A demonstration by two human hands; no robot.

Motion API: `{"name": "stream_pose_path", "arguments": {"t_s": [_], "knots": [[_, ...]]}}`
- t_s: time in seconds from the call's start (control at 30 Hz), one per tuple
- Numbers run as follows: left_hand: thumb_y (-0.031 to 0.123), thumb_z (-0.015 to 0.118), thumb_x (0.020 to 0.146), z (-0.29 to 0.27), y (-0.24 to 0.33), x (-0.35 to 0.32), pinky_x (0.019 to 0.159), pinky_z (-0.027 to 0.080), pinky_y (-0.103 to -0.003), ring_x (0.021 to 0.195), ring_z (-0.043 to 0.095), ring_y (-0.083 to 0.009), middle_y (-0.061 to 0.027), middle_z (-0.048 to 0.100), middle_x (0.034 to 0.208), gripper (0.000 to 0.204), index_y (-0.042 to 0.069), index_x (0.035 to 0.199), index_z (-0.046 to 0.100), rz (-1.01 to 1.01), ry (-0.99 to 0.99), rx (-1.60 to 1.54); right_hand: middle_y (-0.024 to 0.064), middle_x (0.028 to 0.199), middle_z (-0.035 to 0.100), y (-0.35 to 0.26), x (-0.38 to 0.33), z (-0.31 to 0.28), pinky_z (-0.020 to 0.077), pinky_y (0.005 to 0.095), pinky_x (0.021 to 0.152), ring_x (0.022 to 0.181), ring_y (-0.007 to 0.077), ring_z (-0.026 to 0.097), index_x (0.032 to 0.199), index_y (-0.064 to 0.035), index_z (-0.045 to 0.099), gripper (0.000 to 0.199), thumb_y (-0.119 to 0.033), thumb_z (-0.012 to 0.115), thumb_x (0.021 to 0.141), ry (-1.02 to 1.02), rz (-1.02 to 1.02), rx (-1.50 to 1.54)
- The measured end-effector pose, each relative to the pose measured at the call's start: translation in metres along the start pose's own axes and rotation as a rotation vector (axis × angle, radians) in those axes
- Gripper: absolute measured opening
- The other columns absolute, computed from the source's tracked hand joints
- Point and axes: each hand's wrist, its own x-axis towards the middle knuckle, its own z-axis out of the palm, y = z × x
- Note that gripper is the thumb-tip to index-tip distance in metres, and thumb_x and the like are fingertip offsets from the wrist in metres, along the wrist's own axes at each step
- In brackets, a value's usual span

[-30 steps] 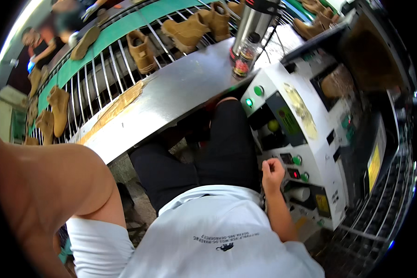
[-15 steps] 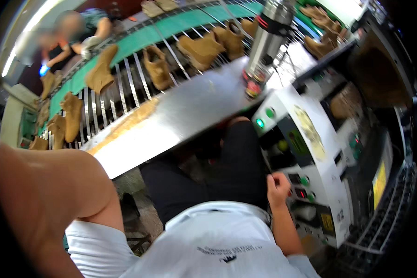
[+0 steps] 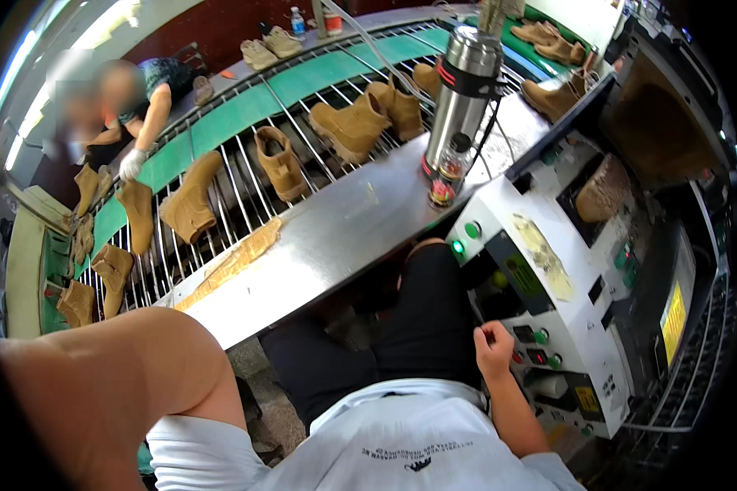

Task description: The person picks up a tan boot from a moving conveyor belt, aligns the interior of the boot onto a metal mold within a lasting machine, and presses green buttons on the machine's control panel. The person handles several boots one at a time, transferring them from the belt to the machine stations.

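Note:
My right hand [image 3: 493,349] is curled into a loose fist with nothing visible in it. It rests by my right thigh, close to the buttons on the front of a white machine [image 3: 485,190]. My left arm [image 3: 139,360] is raised and bent, its elbow towards the metal ledge; the left hand lies outside the picture. Beyond the ledge, several tan ankle boots lie on a slatted rack, among them a boot [image 3: 280,164] in the middle and a tilted boot [image 3: 192,199] left of it.
A steel flask [image 3: 464,90] and a small glass bottle [image 3: 449,176] stand on the metal ledge [image 3: 336,221]. Across the green belt [image 3: 295,86], a co-worker's white-gloved hand [image 3: 132,164] is at a boot [image 3: 136,214]. Pale shoes [image 3: 280,42] sit at the back.
The view has shifted, so the rack and boots sit lower. The co-worker's gloved hand has come down to a tan boot at the left. My right hand stays by the machine, still curled.

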Motion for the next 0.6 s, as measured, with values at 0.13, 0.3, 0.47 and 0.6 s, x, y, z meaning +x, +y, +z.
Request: {"name": "stream_pose_path", "arguments": {"t_s": [0.13, 0.3, 0.47, 0.6], "knots": [[0.014, 0.054, 0.088, -0.002, -0.005, 0.001, 0.066, 0.042, -0.031, 0.078, 0.056, -0.0209, -0.0122, 0.056, 0.095, 0.023, 0.002, 0.107, 0.048, 0.002, 0.012, 0.014, 0.0015, 0.062, 0.054, -0.014, 0.005, 0.01, 0.0405, 0.0223, 0.052, 0.056, 0.0065, 0.05, 0.073, -0.001, 0.057, 0.012, -0.005, 0.066, 0.081, -0.014, -0.038, -0.036], [0.014, 0.054, 0.088, -0.005, -0.016, 0.002, 0.064, 0.042, -0.031, 0.076, 0.056, -0.0206, -0.0118, 0.056, 0.093, 0.021, 0.003, 0.105, 0.049, 0.002, 0.027, 0.053, 0.0027, 0.059, 0.054, -0.029, 0.02, 0.024, 0.041, 0.0234, 0.051, 0.052, 0.0083, 0.05, 0.073, -0.0019, 0.057, 0.012, -0.006, 0.066, 0.08, -0.073, -0.075, -0.055], [0.013, 0.054, 0.087, -0.01, -0.011, 0.0, 0.062, 0.043, -0.031, 0.074, 0.056, -0.0202, -0.0114, 0.056, 0.091, 0.019, 0.003, 0.104, 0.05, 0.005, 0.03, 0.092, 0.0048, 0.058, 0.054, -0.042, 0.027, 0.034, 0.0418, 0.0252, 0.05, 0.051, 0.0114, 0.052, 0.071, -0.0029, 0.058, 0.012, -0.006, 0.067, 0.078, -0.133, -0.112, -0.145], [0.012, 0.055, 0.087, -0.013, 0.0, 0.003, 0.061, 0.043, -0.03, 0.072, 0.056, -0.0199, -0.011, 0.057, 0.089, 0.018, 0.004, 0.102, 0.05, -0.013, 0.039, 0.12, 0.0043, 0.058, 0.054, -0.037, 0.03, 0.037, 0.0414, 0.0248, 0.05, 0.051, 0.0103, 0.052, 0.071, -0.0025, 0.058, 0.012, -0.006, 0.067, 0.079, -0.152, -0.122, -0.076]]}}
